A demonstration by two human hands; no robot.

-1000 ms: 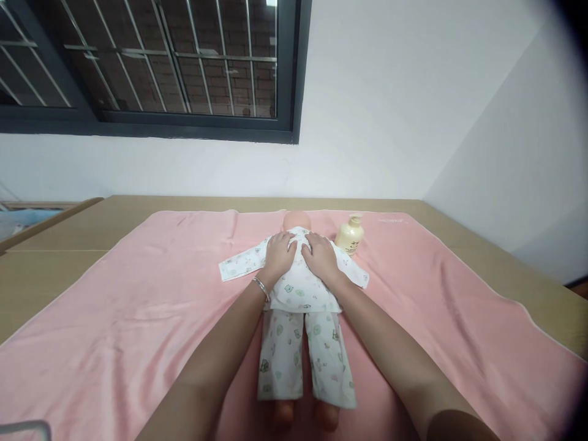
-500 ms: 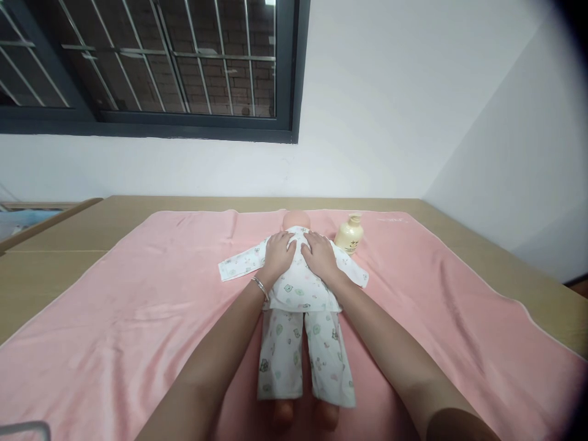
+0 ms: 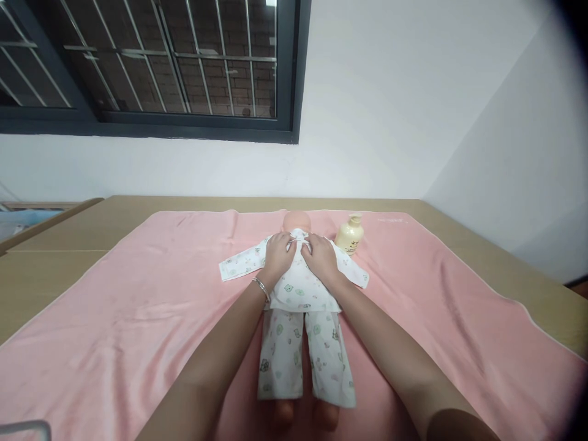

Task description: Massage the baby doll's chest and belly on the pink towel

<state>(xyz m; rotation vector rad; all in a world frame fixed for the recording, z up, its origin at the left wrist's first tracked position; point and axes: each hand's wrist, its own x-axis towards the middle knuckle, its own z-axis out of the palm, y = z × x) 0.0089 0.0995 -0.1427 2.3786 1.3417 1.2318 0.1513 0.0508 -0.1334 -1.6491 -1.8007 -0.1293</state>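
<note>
A baby doll in white printed pajamas lies stretched out on a pink sheet (image 3: 174,275), its bald head (image 3: 296,221) farthest from me and its feet (image 3: 326,414) nearest. No face shows on it. On the left side of the upper part of the pajama top (image 3: 301,291) rests my left hand (image 3: 279,256), a silvery bangle (image 3: 261,288) at its wrist. My right hand (image 3: 320,256) lies opposite, thumbs close together. Both hands look open, fingers slightly bent over the cloth, which creases between them below the collar. The pajama trousers (image 3: 282,355) lie straight, legs slightly apart.
A cream pump bottle (image 3: 350,235) stands right of the doll's head, by its sleeve. Wooden tabletop (image 3: 73,236) shows around the sheet. Behind rise a white wall (image 3: 367,122) and a dark-framed barred window (image 3: 294,73). A grey metal bar (image 3: 27,424) enters at lower left.
My fingers have bent a little more, and the cloth below the collar has bunched into a crease between my hands. The doll and bottle stay in place.
</note>
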